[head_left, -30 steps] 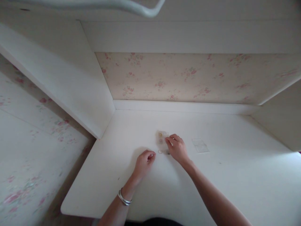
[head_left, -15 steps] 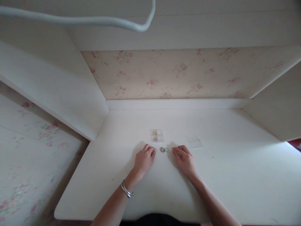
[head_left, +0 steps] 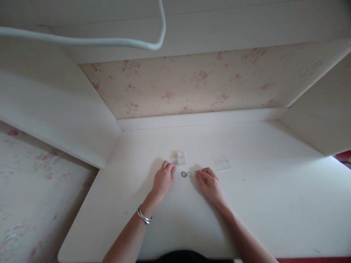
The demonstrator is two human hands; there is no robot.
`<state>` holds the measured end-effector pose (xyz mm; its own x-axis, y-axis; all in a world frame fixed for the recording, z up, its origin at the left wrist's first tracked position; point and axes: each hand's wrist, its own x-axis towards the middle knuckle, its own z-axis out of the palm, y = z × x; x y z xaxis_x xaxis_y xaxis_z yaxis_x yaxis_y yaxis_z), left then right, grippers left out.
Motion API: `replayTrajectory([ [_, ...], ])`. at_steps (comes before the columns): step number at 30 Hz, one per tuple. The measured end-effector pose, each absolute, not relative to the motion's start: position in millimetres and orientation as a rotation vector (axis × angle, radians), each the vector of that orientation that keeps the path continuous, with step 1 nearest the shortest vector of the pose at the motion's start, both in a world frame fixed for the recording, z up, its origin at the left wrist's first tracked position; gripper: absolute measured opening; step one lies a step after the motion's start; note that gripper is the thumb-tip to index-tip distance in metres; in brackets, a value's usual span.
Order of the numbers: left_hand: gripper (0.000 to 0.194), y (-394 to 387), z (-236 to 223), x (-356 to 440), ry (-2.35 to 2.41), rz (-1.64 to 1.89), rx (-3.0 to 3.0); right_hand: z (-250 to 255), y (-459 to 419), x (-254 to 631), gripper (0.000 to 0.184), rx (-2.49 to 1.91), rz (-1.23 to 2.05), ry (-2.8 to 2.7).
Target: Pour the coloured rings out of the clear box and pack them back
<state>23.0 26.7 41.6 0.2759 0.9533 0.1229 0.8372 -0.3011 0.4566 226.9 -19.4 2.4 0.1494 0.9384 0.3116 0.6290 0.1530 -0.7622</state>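
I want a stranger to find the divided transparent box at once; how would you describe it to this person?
Start at the white desk below the floral wallpaper, and look just beyond the left hand. A small, transparent box lies there, split into compartments. Unlike the flat transparent sheet to its right, it has something yellowish inside.

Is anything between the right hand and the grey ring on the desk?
Yes: the pale greenish ring lies close beside the grey ring, on the side facing the right hand. Nothing else visible stands between them.
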Motion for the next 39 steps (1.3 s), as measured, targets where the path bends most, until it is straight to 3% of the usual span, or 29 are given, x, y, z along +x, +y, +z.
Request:
replayTrajectory([
  [8,0.02,59.9,41.9,34.1,1.66,0.603,2.248,1.3,-16.6,229.9,0.029,-1.566,0.482,-1.51],
  [16,0.024,36.0,36.1,7.1,1.614,0.888,2.099,-1.0,-16.1,230.4,0.029,-1.584,0.469,-1.526],
  [30,0.027,-6.0,17.4,-1.5,1.444,0.854,1.829,22.3,-15.1,200.1,0.02,-1.531,0.201,-2.17],
  [39,0.025,-6.1,15.2,-6.1,1.415,0.85,1.821,21.9,-10.2,191.2,0.022,-1.526,0.161,-2.25],
])
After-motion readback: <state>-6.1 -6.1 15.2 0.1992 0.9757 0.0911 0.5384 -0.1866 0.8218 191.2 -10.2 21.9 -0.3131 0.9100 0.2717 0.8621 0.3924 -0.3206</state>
